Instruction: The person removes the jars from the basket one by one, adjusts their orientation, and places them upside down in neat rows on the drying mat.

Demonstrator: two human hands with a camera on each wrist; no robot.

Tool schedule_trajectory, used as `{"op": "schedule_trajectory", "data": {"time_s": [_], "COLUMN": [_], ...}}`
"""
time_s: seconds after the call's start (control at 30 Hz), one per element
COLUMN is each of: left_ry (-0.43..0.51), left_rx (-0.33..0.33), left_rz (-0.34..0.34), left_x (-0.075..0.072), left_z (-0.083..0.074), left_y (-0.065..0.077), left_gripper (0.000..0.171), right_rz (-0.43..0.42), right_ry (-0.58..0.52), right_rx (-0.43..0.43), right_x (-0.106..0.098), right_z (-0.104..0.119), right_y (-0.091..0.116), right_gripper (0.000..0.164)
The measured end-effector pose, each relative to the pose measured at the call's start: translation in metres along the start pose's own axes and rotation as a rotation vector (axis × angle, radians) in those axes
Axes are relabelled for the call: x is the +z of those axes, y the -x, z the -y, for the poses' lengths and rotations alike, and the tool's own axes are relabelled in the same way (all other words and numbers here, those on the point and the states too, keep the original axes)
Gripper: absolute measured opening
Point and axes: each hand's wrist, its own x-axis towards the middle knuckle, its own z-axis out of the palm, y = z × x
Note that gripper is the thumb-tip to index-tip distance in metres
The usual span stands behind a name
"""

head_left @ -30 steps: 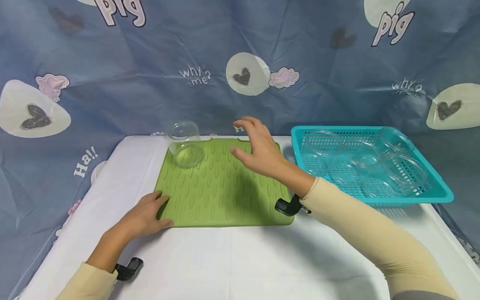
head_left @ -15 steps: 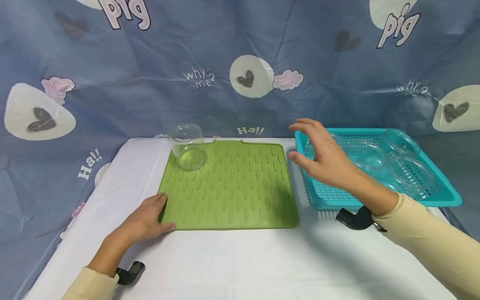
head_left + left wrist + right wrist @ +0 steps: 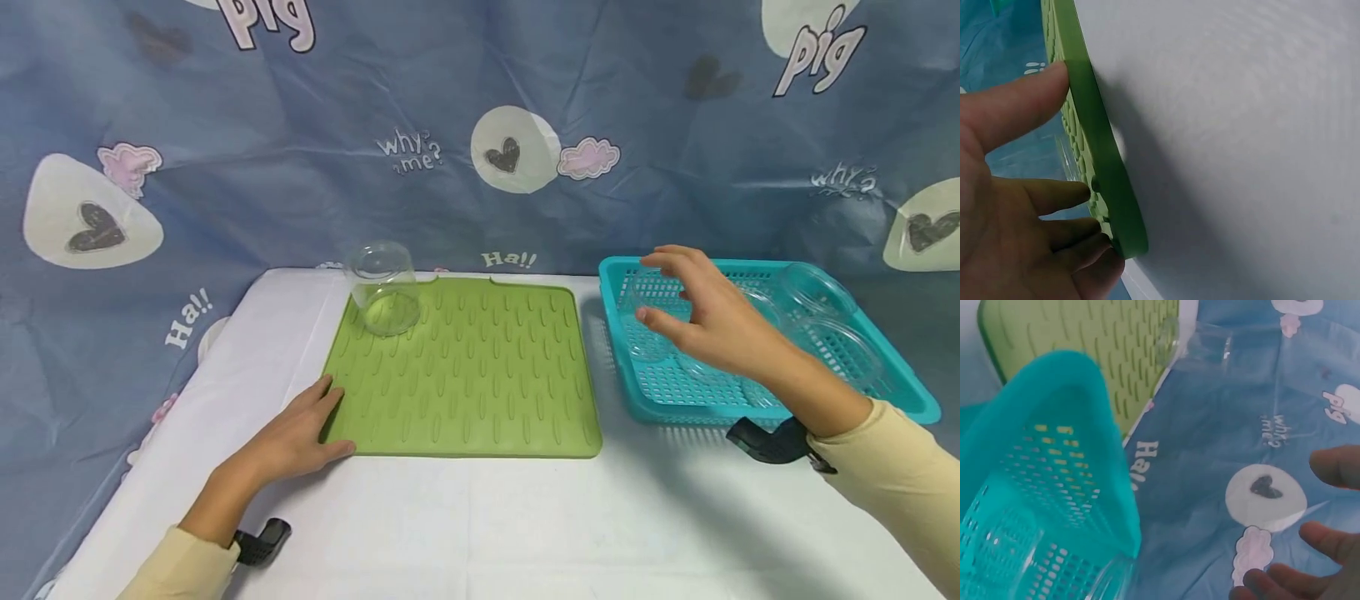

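My left hand (image 3: pixel 288 437) rests at the near left corner of a green ridged mat (image 3: pixel 465 375), fingers spread, thumb along its front edge. In the left wrist view the thumb and fingertips lie right at the edge of the mat (image 3: pixel 1107 162). On the mat's far left corner stands a clear cylindrical container (image 3: pixel 386 292). Over the left part of a teal basket (image 3: pixel 626 392) hovers my right hand (image 3: pixel 716 321), thumb and fingers apart with nothing between them. Several clear round containers (image 3: pixel 817 292) lie in the basket, partly hidden by this hand and forearm.
A white cloth (image 3: pixel 465 525) covers the table around the mat and basket. Behind them hangs a blue printed curtain (image 3: pixel 420 200). Black wrist cameras (image 3: pixel 772 440) are strapped to both wrists.
My right hand has moved right, from above the mat to over the teal basket. The left hand stays at the mat's corner, and the head view has shifted slightly.
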Motion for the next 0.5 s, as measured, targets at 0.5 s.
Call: {"op": "schedule_trajectory", "data": {"time_s": [0.5], "left_ry": [-0.038], "left_rx": [-0.001], "left_rz": [-0.022], "left_x": [0.001], "left_z": [0.001], "left_y": [-0.003], "left_gripper": [0.084], "right_rz": [0.147], "right_ry": [0.105], "right_rx": [-0.022], "right_x": [0.005], "right_z": [-0.037], "right_y": [-0.016], "right_gripper": [0.066]}}
